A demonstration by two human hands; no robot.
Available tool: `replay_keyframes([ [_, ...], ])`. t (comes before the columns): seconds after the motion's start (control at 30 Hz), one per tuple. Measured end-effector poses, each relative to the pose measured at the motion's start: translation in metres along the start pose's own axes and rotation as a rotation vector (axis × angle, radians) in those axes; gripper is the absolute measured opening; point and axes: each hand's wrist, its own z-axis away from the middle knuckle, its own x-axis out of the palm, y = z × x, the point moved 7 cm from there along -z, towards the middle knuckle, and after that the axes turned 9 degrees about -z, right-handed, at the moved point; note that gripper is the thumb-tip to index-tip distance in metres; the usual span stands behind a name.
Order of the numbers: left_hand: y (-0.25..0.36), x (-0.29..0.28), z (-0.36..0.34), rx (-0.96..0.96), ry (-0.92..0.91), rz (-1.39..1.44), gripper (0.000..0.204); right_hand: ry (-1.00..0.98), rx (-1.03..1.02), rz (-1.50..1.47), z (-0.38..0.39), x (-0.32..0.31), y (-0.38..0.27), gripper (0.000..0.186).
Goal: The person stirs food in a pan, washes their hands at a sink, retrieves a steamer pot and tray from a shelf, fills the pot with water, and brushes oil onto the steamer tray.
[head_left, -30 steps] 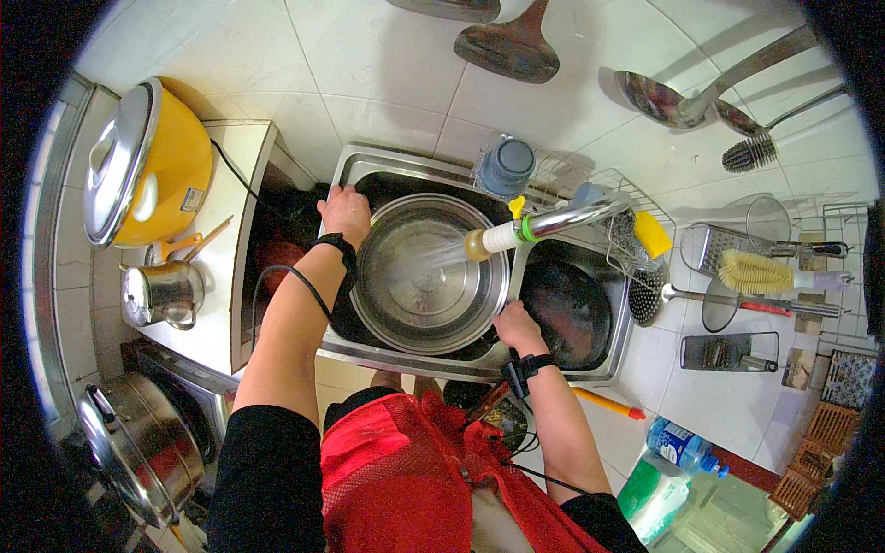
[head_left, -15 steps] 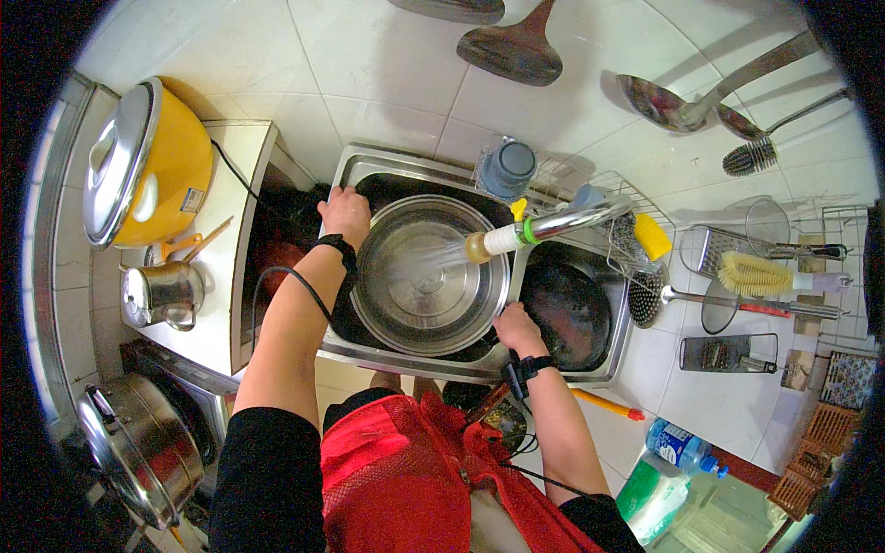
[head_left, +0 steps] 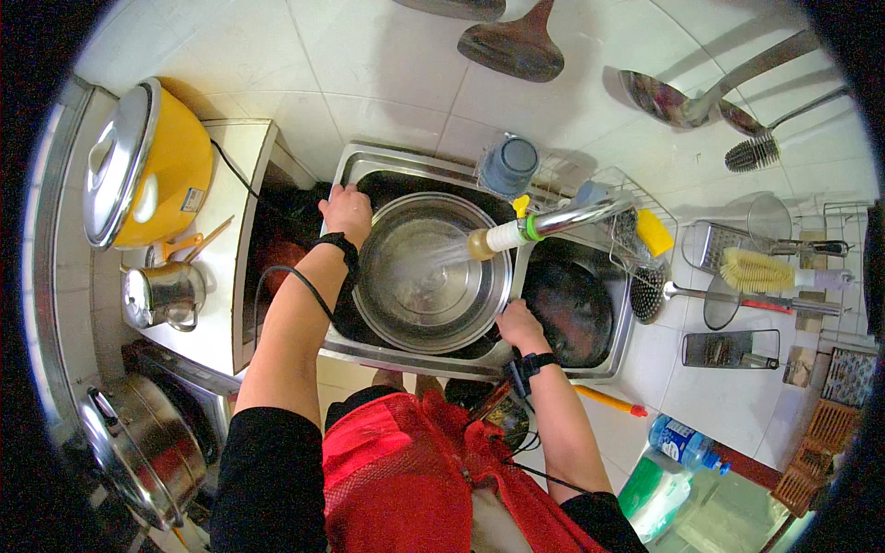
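A round stainless steel basin (head_left: 433, 276) sits in the left bowl of a double metal sink (head_left: 369, 348). From the faucet (head_left: 581, 216), with its white and amber spout, water sprays into it. My left hand (head_left: 348, 213) is closed over the sink's left edge, beside the basin's rim. At the near end of the divider between the bowls, my right hand (head_left: 519, 325) is closed on the sink, close to the basin's lower right rim. Its fingertips are partly hidden. A dark round pan (head_left: 570, 313) lies in the right bowl.
To the left stand a yellow pot (head_left: 171, 166), a small metal pitcher (head_left: 166, 293) and a large steamer (head_left: 152, 447). A wire rack with a yellow sponge (head_left: 654, 233) hangs behind the sink. Ladles (head_left: 516, 46), a brush (head_left: 756, 272) and graters (head_left: 728, 349) hang on the wall.
Water keeps spraying into the basin. Both hands stay at the same spots on the sink; the whole view has shifted very slightly.
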Motion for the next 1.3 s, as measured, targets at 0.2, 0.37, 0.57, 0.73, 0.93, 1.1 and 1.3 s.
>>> replay_keyframes([
  [0.2, -0.001, 0.001, 0.000, 0.027, 0.027, 0.011, 0.020, 0.052, -0.019, -0.039, -0.009, 0.007, 0.010, 0.046],
  [0.37, -0.001, 0.000, 0.003, 0.005, 0.048, 0.031, 0.018, 0.077, -0.050, -0.051, -0.010, 0.009, 0.009, 0.043],
  [0.57, -0.002, -0.001, 0.001, 0.044, 0.002, 0.028, 0.018, 0.084, -0.066, -0.096, 0.011, -0.007, -0.009, 0.037],
  [0.73, 0.008, -0.002, -0.001, 0.103, -0.068, -0.041, 0.022, 0.123, 0.035, -0.123, 0.012, -0.003, 0.001, 0.030],
  [0.93, 0.022, -0.017, 0.006, 0.154, 0.058, -0.229, 0.017, 0.152, 0.088, -0.267, 0.022, 0.002, 0.001, 0.032],
  [1.1, 0.026, -0.016, -0.010, 0.217, -0.035, -0.271, 0.025, 0.167, 0.082, -0.344, 0.015, 0.025, 0.012, 0.035],
  [1.3, 0.021, -0.006, -0.025, 0.344, -0.232, -0.275, 0.034, 0.044, 0.018, -0.344, 0.024, 0.014, 0.000, 0.034],
])
